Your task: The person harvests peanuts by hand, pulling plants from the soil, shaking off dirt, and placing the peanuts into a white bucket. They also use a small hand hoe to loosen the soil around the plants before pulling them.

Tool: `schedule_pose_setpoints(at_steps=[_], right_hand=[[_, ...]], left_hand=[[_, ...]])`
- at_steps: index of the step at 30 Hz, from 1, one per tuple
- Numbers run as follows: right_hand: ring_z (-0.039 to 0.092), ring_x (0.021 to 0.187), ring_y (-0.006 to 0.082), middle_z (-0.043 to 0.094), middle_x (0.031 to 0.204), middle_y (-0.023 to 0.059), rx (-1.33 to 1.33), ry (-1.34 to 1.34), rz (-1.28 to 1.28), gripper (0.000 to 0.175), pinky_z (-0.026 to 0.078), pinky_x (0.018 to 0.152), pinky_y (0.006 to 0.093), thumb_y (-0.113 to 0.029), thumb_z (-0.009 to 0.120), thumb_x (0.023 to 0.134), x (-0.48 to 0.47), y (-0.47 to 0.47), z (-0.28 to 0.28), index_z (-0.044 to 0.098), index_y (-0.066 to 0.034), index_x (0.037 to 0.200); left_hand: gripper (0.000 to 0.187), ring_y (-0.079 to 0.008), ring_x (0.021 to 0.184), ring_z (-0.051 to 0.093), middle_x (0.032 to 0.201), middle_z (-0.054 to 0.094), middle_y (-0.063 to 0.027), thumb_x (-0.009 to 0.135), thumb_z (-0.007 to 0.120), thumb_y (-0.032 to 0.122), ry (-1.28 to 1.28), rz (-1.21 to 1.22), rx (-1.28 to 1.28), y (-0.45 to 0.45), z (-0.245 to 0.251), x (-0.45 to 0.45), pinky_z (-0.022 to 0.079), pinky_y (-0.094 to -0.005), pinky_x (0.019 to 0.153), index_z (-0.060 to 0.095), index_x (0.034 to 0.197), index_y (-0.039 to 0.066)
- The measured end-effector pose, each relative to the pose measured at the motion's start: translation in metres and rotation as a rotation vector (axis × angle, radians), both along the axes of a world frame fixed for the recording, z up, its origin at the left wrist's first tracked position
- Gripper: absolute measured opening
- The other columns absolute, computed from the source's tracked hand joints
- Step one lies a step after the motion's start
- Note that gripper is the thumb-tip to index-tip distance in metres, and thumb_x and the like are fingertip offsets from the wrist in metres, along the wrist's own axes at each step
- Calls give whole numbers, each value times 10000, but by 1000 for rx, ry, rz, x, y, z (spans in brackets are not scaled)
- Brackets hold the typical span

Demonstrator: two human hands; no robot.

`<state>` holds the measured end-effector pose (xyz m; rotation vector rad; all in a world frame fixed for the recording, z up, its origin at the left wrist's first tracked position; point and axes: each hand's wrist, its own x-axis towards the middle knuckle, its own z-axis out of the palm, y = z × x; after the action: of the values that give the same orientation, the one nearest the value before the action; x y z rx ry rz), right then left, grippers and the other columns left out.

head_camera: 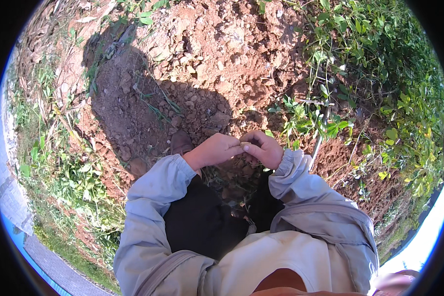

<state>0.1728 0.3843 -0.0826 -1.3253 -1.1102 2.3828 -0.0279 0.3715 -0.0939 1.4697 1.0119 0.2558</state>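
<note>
My left hand (217, 150) and my right hand (265, 148) meet in front of my knees, fingertips against each other. Between thumb and bent fingers, the right hand pinches a small tan object (245, 144), perhaps a pod; the fingers cover most of it. The left fingers are closed together at its near side, and whether they grip it too is hidden. Below the hands lies shaded brown soil (207, 111) with clods. A brown shoe (181, 142) shows just beyond my left wrist.
Leafy green plants (384, 66) grow thickly along the right, with a pale stick (321, 135) beside them. Weeds and dry stalks (64, 122) line the left side. Sunlit, crumbly soil (225, 48) stretches ahead. A paved surface (55, 264) curves along the lower left edge.
</note>
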Motion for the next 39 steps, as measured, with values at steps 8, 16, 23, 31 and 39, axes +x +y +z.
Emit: schedule_pose_setpoints(at_steps=[8,16,23,31,39], right_hand=[[592,682,194,567,855,99,3,-3,-392,224,518,528,291,-92,456,861,-57,93,-39,493,22,1050],[587,927,373,616,944,224,596,-826,489,414,449,804,423,-310,566,824,-122,175,-132,523,41,1039],[604,774,351,623,839,199,564,-533,753,410,466,711,411,-359,562,800,-139,100,-45,559,-18,1028],[605,722,363,621,782,185,624,-371,714,289,476,660,421,-306,549,801,-156,58,-12,588,-60,949],[598,660,344,606,723,174,585,-154,756,273,468,605,393,-290,566,780,-172,61,8,589,-38,883]], left_hand=[[211,-310,878,553,876,574,-150,850,541,214,-182,0,104,-41,0,-56,437,-369,792,582,933,24],[357,-215,1099,494,1145,533,-99,870,537,205,-11,396,-155,-44,-35,-91,403,-310,891,521,1186,38],[492,-178,1080,505,1194,514,-94,942,415,353,-406,918,-707,-9,-36,-99,443,-340,825,388,1325,45],[276,-104,697,562,810,609,-29,940,451,235,-332,867,-462,-19,-67,-95,475,-255,660,608,961,10],[299,-112,631,579,762,627,-59,945,449,253,-493,983,-442,-35,-26,-115,476,-265,596,603,914,-1]])
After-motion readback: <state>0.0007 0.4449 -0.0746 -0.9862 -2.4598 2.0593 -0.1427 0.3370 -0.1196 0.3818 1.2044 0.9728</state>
